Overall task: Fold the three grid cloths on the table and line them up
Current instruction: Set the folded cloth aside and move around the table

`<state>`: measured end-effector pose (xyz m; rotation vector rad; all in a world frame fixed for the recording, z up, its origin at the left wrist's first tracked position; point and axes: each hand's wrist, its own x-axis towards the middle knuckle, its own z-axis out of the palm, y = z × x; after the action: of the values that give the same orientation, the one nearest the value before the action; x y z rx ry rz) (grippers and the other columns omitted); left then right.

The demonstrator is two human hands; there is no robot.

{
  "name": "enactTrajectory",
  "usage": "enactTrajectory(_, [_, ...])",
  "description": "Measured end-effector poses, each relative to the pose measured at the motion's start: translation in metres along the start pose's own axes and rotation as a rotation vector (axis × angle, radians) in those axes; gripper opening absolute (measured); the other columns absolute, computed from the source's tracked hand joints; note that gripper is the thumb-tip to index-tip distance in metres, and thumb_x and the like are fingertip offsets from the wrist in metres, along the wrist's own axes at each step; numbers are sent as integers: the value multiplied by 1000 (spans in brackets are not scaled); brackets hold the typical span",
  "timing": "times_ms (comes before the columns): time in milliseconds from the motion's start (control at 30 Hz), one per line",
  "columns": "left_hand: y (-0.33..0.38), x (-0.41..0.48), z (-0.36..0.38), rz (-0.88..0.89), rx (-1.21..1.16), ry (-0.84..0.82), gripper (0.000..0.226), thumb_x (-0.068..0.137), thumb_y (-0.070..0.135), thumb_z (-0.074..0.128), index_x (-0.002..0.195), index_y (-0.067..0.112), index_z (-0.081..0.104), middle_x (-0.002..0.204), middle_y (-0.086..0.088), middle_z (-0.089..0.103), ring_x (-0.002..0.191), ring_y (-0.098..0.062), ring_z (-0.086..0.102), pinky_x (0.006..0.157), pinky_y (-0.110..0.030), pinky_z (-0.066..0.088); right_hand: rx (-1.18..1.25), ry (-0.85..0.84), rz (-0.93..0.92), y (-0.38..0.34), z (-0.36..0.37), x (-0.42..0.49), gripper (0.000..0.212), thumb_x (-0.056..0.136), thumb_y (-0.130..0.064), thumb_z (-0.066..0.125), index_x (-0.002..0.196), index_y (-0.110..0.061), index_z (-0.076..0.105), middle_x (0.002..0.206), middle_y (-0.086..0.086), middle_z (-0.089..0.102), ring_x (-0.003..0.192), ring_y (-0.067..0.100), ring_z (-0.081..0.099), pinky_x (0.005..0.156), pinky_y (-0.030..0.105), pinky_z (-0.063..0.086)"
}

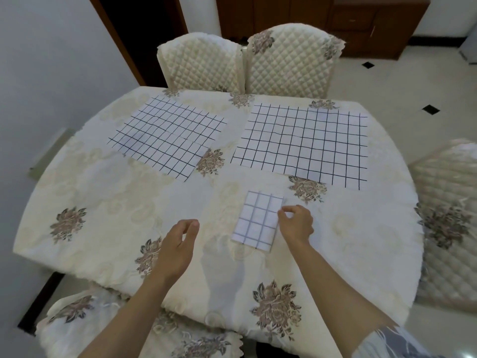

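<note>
On table [103, 202], 5 o'clock from centre: folded grid cloth [254, 220], small rectangle, its right edge partly hidden under right hand [296, 223]. Chair [444, 202] at 3 o'clock blurred, cut off by frame. Right hand: fingers curled at cloth's edge; pinch or mere touch, cannot tell. Left hand [180, 244] at 9 o'clock of folded cloth, apart from it, fingers loosely curled, holding nothing. Left flat cloth [167, 135] at 11 o'clock, right flat cloth [304, 143] at 1 o'clock, both unfolded.

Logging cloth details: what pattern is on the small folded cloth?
The folded cloth is white with dark grid lines; head view.
</note>
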<state>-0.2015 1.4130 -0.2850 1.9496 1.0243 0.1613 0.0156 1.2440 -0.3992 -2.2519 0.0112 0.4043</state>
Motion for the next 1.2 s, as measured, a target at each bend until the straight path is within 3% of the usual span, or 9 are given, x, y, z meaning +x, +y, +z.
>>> enactTrajectory(200, [0,-2,-9,40,-81,-24,31,100,46,43,116,27,61,115,21,59,108,14,47,89,-24,36,36,20,-19,-9,-20,-23,19,88,-31,65,105,-23,68,129,3,57,125,26,48,101,48,38])
enactTrajectory(367, [4,2,-22,95,-156,-64,27,100,44,45,115,29,61,115,21,59,106,15,49,83,-14,36,88,-131,-107,-22,-43,-58,47,89,-33,66,132,-17,54,141,4,46,132,21,42,107,37,35])
enactTrajectory(467, [3,2,-30,130,-196,-91,27,100,45,45,115,30,61,115,21,60,102,19,47,81,-12,36,30,-138,-155,-26,-57,-87,55,90,-35,66,139,-19,47,146,3,42,135,21,39,108,37,33])
enactTrajectory(767, [-8,-11,-15,197,-314,-232,28,99,46,45,117,29,60,116,15,60,106,0,53,87,-23,38,29,10,-164,-13,-96,-175,54,90,-41,65,138,-27,46,145,-6,42,134,15,38,110,41,36])
enactTrajectory(967, [4,-33,-1,284,-287,-289,29,100,44,45,119,27,59,119,15,59,105,9,51,85,-17,37,121,65,-166,3,-113,-192,52,91,-44,62,138,-29,46,145,-7,43,134,14,38,110,39,35])
enactTrajectory(1200, [23,-57,27,287,-204,-250,35,99,46,44,124,25,58,123,9,59,113,-10,53,91,-28,38,196,57,-175,42,-139,-195,52,91,-46,61,138,-32,45,145,-11,42,133,12,38,111,41,36])
